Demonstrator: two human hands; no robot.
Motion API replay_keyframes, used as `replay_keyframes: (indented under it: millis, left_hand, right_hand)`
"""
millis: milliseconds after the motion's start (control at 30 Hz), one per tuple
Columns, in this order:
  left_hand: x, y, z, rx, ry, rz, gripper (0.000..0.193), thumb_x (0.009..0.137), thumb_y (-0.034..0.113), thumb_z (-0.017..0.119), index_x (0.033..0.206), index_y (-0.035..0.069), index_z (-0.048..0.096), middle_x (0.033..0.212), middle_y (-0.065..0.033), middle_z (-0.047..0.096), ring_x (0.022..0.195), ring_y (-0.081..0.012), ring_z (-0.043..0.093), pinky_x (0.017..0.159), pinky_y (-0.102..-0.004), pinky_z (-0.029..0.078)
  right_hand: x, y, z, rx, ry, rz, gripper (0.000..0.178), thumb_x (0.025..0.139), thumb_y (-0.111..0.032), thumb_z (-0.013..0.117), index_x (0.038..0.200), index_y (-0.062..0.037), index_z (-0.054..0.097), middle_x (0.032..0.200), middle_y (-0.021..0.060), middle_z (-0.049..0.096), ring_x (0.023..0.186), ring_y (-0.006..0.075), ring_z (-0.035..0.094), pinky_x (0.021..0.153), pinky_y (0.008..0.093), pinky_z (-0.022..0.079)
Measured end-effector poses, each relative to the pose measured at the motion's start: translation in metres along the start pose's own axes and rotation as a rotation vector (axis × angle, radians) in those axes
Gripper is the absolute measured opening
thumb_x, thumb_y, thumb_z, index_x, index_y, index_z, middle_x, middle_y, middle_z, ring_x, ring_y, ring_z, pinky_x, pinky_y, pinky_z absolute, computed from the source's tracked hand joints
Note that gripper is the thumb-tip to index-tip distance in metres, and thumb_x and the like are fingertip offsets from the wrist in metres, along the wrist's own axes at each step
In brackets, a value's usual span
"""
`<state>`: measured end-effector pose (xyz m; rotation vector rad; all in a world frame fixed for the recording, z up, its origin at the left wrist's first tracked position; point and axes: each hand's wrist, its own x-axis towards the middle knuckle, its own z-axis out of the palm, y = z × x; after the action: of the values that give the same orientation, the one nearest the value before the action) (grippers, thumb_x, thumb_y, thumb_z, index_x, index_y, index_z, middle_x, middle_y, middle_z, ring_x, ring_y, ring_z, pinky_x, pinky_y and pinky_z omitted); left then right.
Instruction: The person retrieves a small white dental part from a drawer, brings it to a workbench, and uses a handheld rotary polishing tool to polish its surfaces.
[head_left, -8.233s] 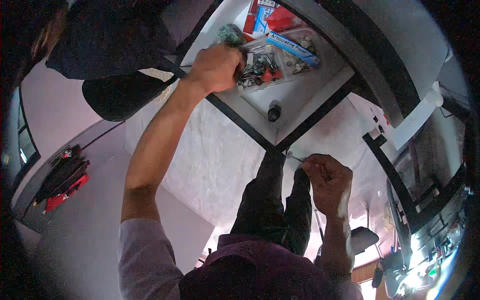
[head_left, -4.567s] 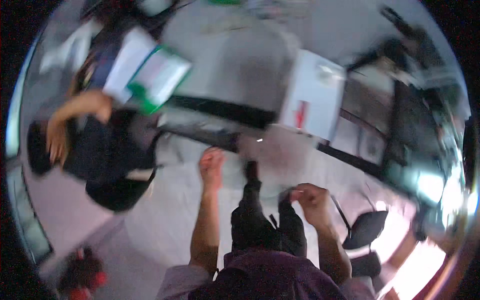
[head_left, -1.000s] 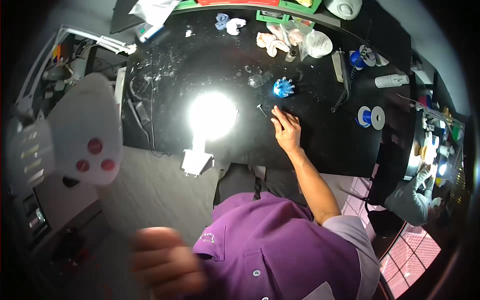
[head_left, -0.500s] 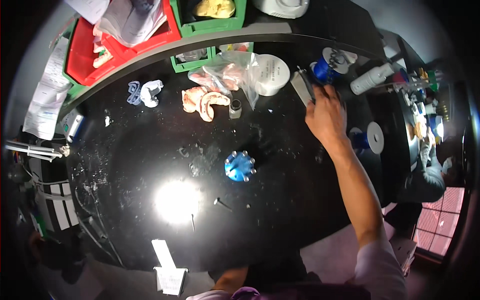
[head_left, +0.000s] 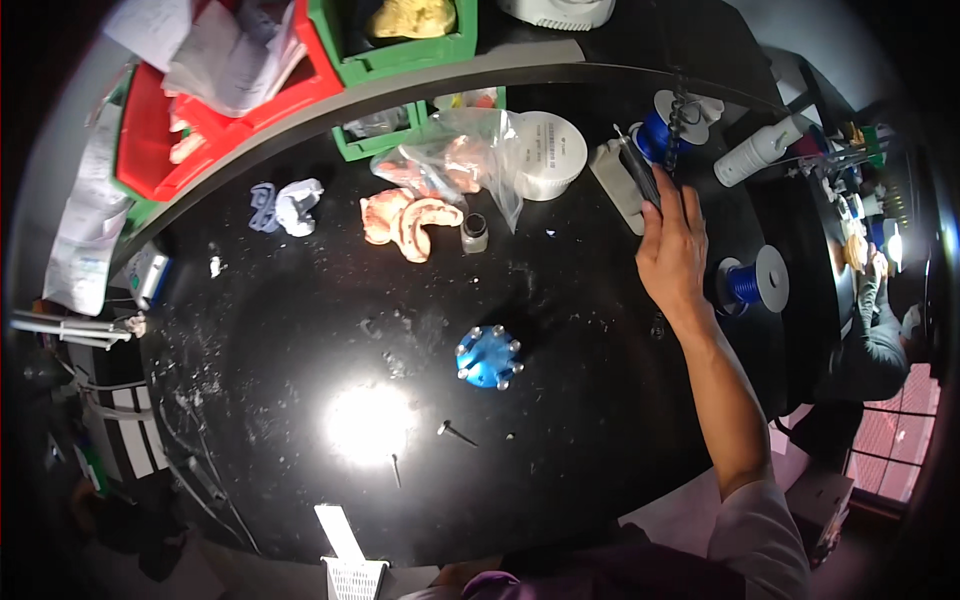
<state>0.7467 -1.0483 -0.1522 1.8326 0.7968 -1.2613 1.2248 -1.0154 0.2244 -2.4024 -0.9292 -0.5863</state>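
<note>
My right hand [head_left: 672, 255] is closed around a dark pen-shaped handpiece [head_left: 640, 172] with a slim metal tip. It is just above or against a pale grey rest [head_left: 616, 185]; contact cannot be made out. A black coiled cord [head_left: 676, 125] runs close by, in front of a spool of blue wire [head_left: 655, 135]. Nearer on the right stands a second blue spool [head_left: 745, 283]. My left hand is out of view. Mid-table sits a blue domed holder [head_left: 488, 357] ringed with silver knobs. Before it lie a small round-headed pin tool [head_left: 457, 432] and a thin shank [head_left: 396, 470].
Pinkish dental casts [head_left: 408, 222], a small glass bottle [head_left: 474, 233], a clear bag [head_left: 480, 150] and a white tub [head_left: 552, 155] line the back. Red bins [head_left: 150, 130] and green bins [head_left: 400, 55] stand behind. A bright lamp glare [head_left: 370, 425] covers part of the black table.
My right hand has closed around the handpiece and shows it raised off the middle of its rest. The whole view has shifted slightly; the left forearm has mostly dropped out of it.
</note>
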Motion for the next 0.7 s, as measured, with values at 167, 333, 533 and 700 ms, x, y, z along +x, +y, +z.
replay_keyframes:
  millis: [167,333,533,700]
  left_hand:
    - [-0.004,-0.023,0.008,0.010,0.045,-0.003,0.049,0.096,0.036,0.052,0.130,0.002,0.062,0.132,-0.0246,0.061,0.128,-0.0382,0.055,0.111,-0.0426,0.039]
    - [0.032,-0.045,0.036,0.066,0.168,0.044,0.051,0.096,0.038,0.053,0.132,0.002,0.060,0.133,-0.0245,0.060,0.128,-0.0395,0.055,0.112,-0.0432,0.038]
    - [0.056,-0.114,0.114,0.081,0.722,0.268,0.053,0.095,0.039,0.053,0.134,0.003,0.059,0.134,-0.0243,0.060,0.129,-0.0411,0.053,0.113,-0.0440,0.037]
    - [-0.211,0.041,-0.016,-0.075,0.291,0.818,0.027,0.092,0.019,0.065,0.106,-0.003,0.070,0.100,-0.0205,0.069,0.091,-0.0342,0.069,0.083,-0.0414,0.054]
  right_hand:
    - [-0.050,-0.022,-0.037,0.182,0.055,-0.200,0.044,0.093,0.001,0.061,0.136,0.0031,0.053,0.118,0.0225,0.055,0.102,0.0412,0.063,0.083,0.0418,0.054]
    - [-0.103,-0.028,-0.059,0.227,0.259,-0.367,0.041,0.093,0.001,0.062,0.132,0.0087,0.055,0.122,0.0265,0.055,0.107,0.0398,0.059,0.091,0.0427,0.052]
    - [-0.098,-0.071,-0.026,0.536,0.419,-0.578,0.052,0.092,-0.013,0.064,0.139,0.0034,0.047,0.121,0.0275,0.053,0.109,0.0425,0.057,0.095,0.0462,0.046]
    - [-0.128,-0.029,-0.039,0.337,0.483,-0.518,0.038,0.091,-0.014,0.066,0.122,0.0052,0.059,0.107,0.0250,0.059,0.094,0.0451,0.061,0.082,0.0490,0.051]
